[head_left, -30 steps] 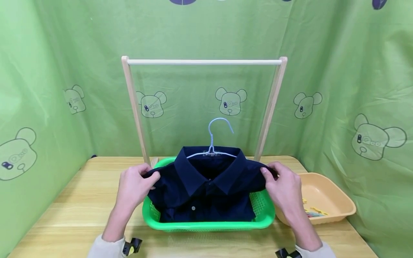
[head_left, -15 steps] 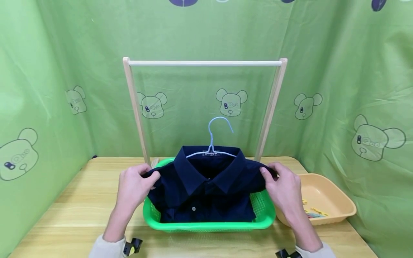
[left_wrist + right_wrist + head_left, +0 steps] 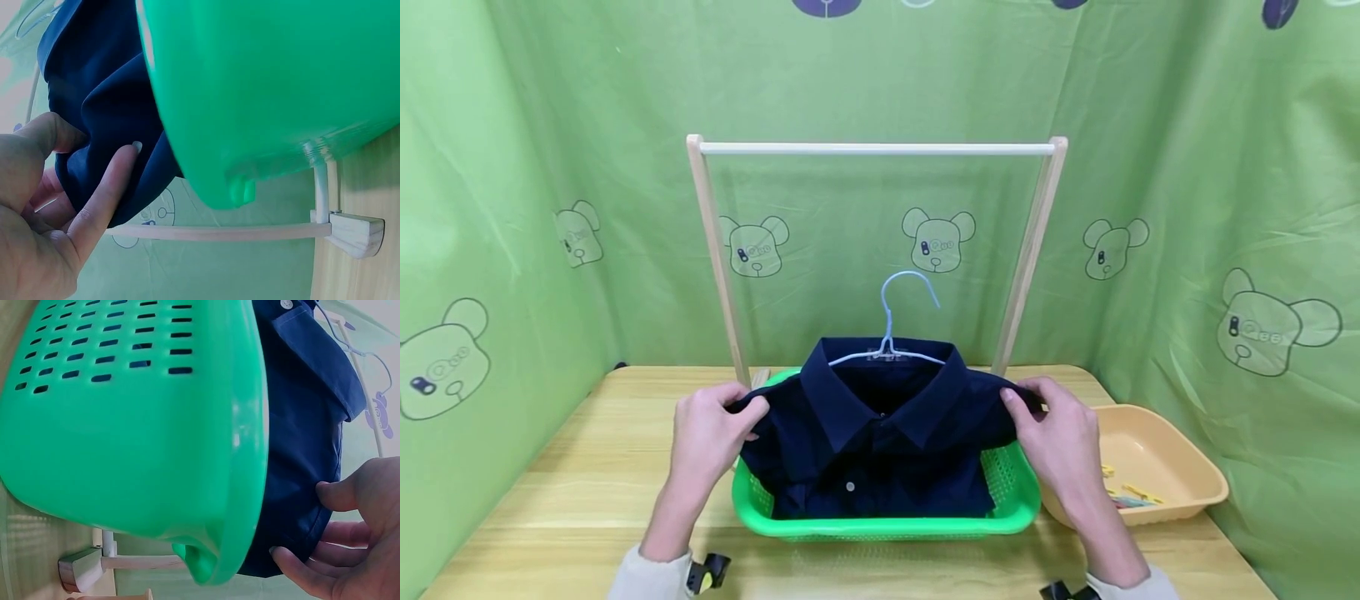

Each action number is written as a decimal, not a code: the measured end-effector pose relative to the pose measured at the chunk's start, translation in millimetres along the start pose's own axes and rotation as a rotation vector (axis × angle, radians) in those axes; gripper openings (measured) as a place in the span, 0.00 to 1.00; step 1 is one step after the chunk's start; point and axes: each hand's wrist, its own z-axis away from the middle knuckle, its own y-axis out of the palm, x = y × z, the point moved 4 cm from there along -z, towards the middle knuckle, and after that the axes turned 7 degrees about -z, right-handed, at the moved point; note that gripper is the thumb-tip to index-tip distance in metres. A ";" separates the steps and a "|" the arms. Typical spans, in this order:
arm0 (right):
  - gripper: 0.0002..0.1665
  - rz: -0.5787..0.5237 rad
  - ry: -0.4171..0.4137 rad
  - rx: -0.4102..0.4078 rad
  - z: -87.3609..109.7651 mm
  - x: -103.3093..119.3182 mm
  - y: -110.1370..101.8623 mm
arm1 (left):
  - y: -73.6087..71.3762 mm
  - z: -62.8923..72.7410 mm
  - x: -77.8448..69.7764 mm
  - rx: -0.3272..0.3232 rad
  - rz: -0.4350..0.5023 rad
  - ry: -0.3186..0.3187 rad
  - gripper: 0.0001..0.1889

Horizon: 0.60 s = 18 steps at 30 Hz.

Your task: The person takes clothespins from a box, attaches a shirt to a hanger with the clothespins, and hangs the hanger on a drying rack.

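Observation:
A dark navy collared shirt [image 3: 880,467] lies partly inside a green plastic basket [image 3: 880,527], its collar facing up. Through the collar rises a pale blue wire hanger [image 3: 888,321], whose hook stands above the neckline. My left hand [image 3: 707,433] pinches the shirt's left-side shoulder between thumb and fingers. At the opposite shoulder, my right hand [image 3: 1060,433] pinches the cloth the same way. Both wrist views show the shirt fabric [image 3: 112,100] gripped just beyond the basket's rim. The hanger's arms are hidden under the cloth.
Behind the basket stands a wooden rack with a white crossbar [image 3: 880,149]. To the right, an orange tray [image 3: 1172,467] holds several small clothespins [image 3: 1138,493]. The wooden tabletop [image 3: 565,500] stretches out to the left, and green curtains [image 3: 820,92] surround it.
The shirt collar and hanger have shifted very slightly to the left. Both hands keep their hold on the shoulders and have barely moved.

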 end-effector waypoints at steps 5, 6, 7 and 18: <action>0.16 0.006 0.007 0.006 -0.6 -0.5 -0.6 | -1.9 -0.3 0.9 -0.004 -0.004 -0.013 0.08; 0.16 0.007 0.011 0.009 -0.8 -0.5 -0.7 | -2.2 -0.3 0.9 -0.004 -0.003 -0.013 0.09; 0.17 0.008 0.014 0.014 -1.0 -0.6 -0.8 | -2.5 -0.3 0.9 -0.005 -0.005 -0.013 0.09; 0.25 0.023 0.060 0.092 -2.6 -2.3 -3.5 | -1.9 -1.3 1.8 -0.004 -0.031 -0.004 0.09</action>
